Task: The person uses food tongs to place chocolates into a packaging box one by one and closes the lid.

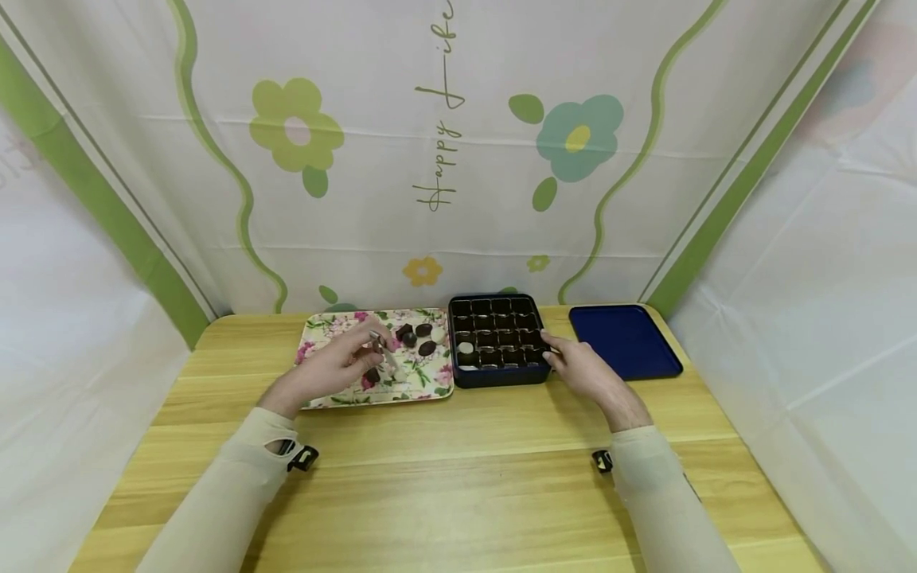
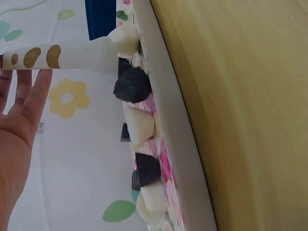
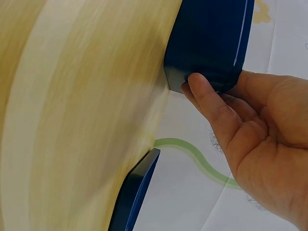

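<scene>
The left hand (image 1: 347, 354) pinches a white utensil with gold spots (image 2: 72, 55) between thumb and fingers. Its far end meets or overlaps a white piece (image 2: 126, 39) in the left wrist view; whether it clasps that piece, I cannot tell. Beneath and just to the right of this hand, dark and white chocolate-like pieces (image 1: 427, 348) lie on a floral tray (image 1: 433, 393). The divided box (image 1: 501, 377) sits further right, between the two hands, with a pale piece (image 1: 466, 348) in a compartment on the left hand's side. The right hand (image 1: 580, 370) rests its extended fingers against the box's near corner, seemingly steadying it; the blue lid (image 1: 626, 342) lies beyond it to the right on the bench (image 1: 444, 493). To work well, squeeze gently, take one piece squarely, keep neighbours undisturbed, and let the right hand brace without tipping the box.
</scene>
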Demonstrator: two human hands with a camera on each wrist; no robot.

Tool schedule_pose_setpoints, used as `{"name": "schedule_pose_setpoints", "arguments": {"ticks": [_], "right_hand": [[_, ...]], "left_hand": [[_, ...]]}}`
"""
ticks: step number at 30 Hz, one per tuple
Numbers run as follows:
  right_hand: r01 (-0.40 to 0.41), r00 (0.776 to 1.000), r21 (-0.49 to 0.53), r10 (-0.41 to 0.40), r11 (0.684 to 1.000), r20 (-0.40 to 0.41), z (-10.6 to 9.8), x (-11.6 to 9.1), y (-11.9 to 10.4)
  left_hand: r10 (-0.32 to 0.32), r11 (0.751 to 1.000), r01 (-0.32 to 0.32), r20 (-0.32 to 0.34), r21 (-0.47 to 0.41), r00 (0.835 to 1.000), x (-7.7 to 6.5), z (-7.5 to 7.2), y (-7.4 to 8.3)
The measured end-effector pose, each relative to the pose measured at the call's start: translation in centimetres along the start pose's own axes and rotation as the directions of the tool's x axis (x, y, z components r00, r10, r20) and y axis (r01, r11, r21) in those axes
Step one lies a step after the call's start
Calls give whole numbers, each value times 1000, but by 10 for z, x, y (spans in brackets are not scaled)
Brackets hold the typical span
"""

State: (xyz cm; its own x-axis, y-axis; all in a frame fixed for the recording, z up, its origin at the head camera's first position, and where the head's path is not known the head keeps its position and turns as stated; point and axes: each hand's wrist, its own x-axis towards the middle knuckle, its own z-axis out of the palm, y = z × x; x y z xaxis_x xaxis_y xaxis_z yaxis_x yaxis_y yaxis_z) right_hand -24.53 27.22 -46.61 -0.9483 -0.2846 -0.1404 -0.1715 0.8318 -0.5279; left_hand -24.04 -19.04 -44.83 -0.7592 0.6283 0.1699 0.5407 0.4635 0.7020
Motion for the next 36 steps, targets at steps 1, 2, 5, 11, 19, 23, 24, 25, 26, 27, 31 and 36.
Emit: {"name": "schedule_pose_setpoints", "arguments": {"ticks": [1,2,5,11,19,23,24,25,26,27,31,36], "right_hand": [[1,1000,0,-1,1000,0,0,0,0],[1,1000,-1,-1,1000,1,0,0,0],[-6,1000,5,6,1000,-3,0,0,-1],[-5,1000,7,4,1000,6,0,1,0],[0,1000,8,0,1000,3,-1,1,-1],[6,1000,-1,-6,1000,4,-1,1,0],[8,1000,-2,-8,1000,5,-1,1,0],[5,1000,0,-5,1000,2,0,1,0],[7,1000,-2,-7,1000,0,0,1,0],[6,1000,-4,-6,1000,-4,0,1,0],[13,1000,-10,-13,1000,-10,1,1,1],[11,1000,-13,-11,1000,-11,1,1,1]], "left_hand": [[-3,1000,3,1,7,1000,2,1,1],[1,1000,-1,1,10,1000,4,3,2],[24,1000,-24,12,-12,1000,11,9,5],[27,999,-26,16,-27,1000,24,21,14],[2,1000,-2,-3,3,1000,30,27,19],[-12,999,13,-14,38,1000,33,29,17],[-14,999,15,-19,48,1000,33,30,17],[-13,998,15,-27,64,1000,34,30,16],[-10,997,12,-36,77,999,34,31,16],[-3,996,6,-42,85,999,34,32,15],[47,994,-38,-82,103,995,34,33,15],[62,997,-54,-151,55,987,34,29,14]]}}
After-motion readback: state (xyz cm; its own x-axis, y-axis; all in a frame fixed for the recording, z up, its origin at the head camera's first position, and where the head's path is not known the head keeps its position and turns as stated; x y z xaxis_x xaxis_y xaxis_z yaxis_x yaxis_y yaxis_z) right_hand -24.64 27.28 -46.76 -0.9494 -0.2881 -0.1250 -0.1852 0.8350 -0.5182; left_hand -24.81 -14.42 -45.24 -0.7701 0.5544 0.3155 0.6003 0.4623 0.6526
